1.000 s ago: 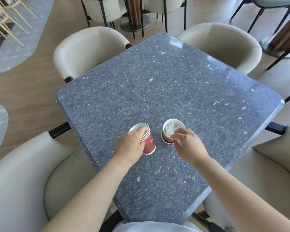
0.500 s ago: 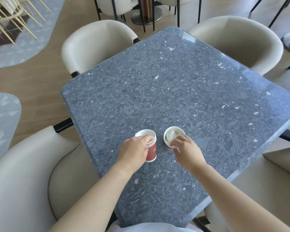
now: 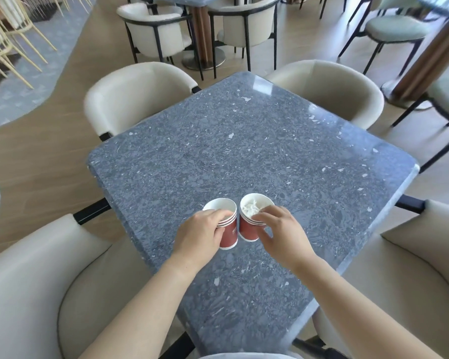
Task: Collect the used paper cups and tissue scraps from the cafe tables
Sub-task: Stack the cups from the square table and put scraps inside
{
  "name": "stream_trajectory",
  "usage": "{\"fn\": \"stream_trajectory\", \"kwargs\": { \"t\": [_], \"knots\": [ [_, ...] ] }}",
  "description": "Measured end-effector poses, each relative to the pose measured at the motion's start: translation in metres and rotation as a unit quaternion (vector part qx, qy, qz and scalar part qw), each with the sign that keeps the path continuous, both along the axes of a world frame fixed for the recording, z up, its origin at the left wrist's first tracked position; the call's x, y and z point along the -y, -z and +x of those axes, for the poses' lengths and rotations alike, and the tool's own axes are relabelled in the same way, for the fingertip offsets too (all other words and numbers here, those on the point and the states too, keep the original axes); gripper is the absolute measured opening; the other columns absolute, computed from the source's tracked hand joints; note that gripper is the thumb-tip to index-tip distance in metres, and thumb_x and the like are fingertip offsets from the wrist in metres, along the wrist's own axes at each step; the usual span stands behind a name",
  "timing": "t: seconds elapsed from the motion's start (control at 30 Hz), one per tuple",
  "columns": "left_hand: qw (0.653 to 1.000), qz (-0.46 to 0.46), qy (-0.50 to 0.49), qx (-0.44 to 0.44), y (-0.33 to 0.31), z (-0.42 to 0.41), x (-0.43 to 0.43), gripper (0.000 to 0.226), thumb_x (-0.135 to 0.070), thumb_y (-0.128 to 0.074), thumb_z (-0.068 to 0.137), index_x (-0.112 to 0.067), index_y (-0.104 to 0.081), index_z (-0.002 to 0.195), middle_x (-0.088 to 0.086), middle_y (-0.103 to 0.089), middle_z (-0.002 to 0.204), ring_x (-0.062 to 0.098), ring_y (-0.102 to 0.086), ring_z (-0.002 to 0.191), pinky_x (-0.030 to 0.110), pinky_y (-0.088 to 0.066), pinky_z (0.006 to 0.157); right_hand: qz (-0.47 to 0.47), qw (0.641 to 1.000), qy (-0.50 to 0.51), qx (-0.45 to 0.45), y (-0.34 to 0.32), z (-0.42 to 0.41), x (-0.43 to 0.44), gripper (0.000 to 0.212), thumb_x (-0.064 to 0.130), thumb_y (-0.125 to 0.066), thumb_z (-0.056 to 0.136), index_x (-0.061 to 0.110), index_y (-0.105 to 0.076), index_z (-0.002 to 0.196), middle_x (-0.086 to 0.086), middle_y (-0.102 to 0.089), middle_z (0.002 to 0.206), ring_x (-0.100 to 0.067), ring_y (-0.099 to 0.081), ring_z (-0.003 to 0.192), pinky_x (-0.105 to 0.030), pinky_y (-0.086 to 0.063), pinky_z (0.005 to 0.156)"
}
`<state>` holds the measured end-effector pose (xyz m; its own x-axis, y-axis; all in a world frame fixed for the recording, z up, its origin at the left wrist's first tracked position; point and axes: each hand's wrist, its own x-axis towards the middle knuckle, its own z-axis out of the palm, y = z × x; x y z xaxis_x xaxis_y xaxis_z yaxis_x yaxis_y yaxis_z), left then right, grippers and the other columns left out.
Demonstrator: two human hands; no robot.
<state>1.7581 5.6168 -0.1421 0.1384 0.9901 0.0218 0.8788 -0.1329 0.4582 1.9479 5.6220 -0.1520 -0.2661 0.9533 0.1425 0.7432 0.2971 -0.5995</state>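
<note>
A glossy grey speckled stone counter (image 3: 244, 156) with rounded corners stands among cream padded tub chairs (image 3: 130, 99) on a wood-look floor. At its near half, two stacks of red paper cups with white rims sit just beside each other. The left hand (image 3: 200, 237) has its fingers curled round the left stack (image 3: 228, 235). The right hand (image 3: 283, 237) has its fingers holding the right stack (image 3: 248, 229) at the rim, with crumpled white tissue (image 3: 249, 209) inside.

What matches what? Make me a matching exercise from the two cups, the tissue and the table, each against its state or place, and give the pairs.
1 left cup
2 right cup
3 tissue
4 table

a speckled grey
b inside the right cup
c held by the left hand, nothing seen inside
d held by the right hand, stuffed with paper

Pairs: 1-c, 2-d, 3-b, 4-a
</note>
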Motion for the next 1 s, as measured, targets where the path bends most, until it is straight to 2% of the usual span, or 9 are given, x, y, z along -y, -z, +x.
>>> {"fn": "stream_trajectory", "kwargs": {
  "t": [0.23,0.5,0.63,0.77,0.9,1.0],
  "knots": [
    [0.997,0.06,0.045,0.007,-0.02,-0.043,0.044,0.03,-0.011,-0.061,0.082,-0.024,-0.065,0.109,-0.006,-0.067,0.104,0.02,-0.057,0.097,0.028,-0.043,0.079,0.038,0.999,0.03,-0.007,-0.024,-0.045,0.062,0.024,-0.001,-0.066,0.074,0.013,-0.071,0.093,-0.003,-0.066,0.095,-0.031,-0.058,0.088,-0.035,-0.049,0.072],
    [0.99,0.055,0.119,0.051,-0.025,-0.07,0.107,0.029,-0.013,-0.06,0.085,-0.024,-0.065,0.111,-0.007,-0.066,0.106,0.019,-0.056,0.1,0.035,-0.046,0.085,0.047,0.995,0.081,-0.022,-0.033,-0.074,0.153,0.022,0.003,-0.062,0.077,0.016,-0.07,0.093,0.0,-0.066,0.093,-0.028,-0.057,0.083,-0.035,-0.05,0.071],
    [0.981,0.047,0.17,0.083,-0.019,-0.055,0.133,0.029,-0.012,-0.061,0.084,-0.023,-0.066,0.11,-0.006,-0.067,0.106,0.019,-0.056,0.101,0.033,-0.046,0.086,0.05,0.988,0.143,-0.019,-0.033,-0.065,0.201,0.024,0.003,-0.066,0.074,0.018,-0.071,0.092,0.001,-0.066,0.091,-0.026,-0.059,0.082,-0.031,-0.049,0.072],
    [0.967,0.026,0.232,0.104,-0.014,-0.025,0.157,0.03,-0.01,-0.062,0.083,-0.022,-0.066,0.11,-0.005,-0.067,0.106,0.02,-0.057,0.101,0.031,-0.045,0.088,0.041,0.973,0.225,0.006,-0.031,-0.043,0.247,0.029,0.001,-0.066,0.071,0.022,-0.071,0.091,0.004,-0.067,0.091,-0.024,-0.06,0.083,-0.021,-0.04,0.073],
    [0.949,0.017,0.295,0.111,-0.016,0.012,0.175,0.031,-0.011,-0.062,0.083,-0.023,-0.066,0.111,-0.005,-0.067,0.107,0.019,-0.057,0.102,0.027,-0.043,0.089,0.042,0.957,0.287,-0.003,-0.034,-0.017,0.289,0.028,0.005,-0.066,0.072,0.027,-0.07,0.09,0.008,-0.066,0.088,-0.021,-0.059,0.08,-0.021,-0.042,0.067],
    [0.934,0.018,0.341,0.103,-0.02,0.047,0.189,0.031,-0.012,-0.061,0.083,-0.023,-0.066,0.111,-0.004,-0.067,0.108,0.019,-0.057,0.102,0.028,-0.044,0.089,0.038,0.941,0.336,-0.003,-0.035,0.006,0.319,0.029,0.006,-0.065,0.074,0.029,-0.069,0.091,0.008,-0.066,0.089,-0.019,-0.057,0.08,-0.021,-0.042,0.066]
  ]
}}
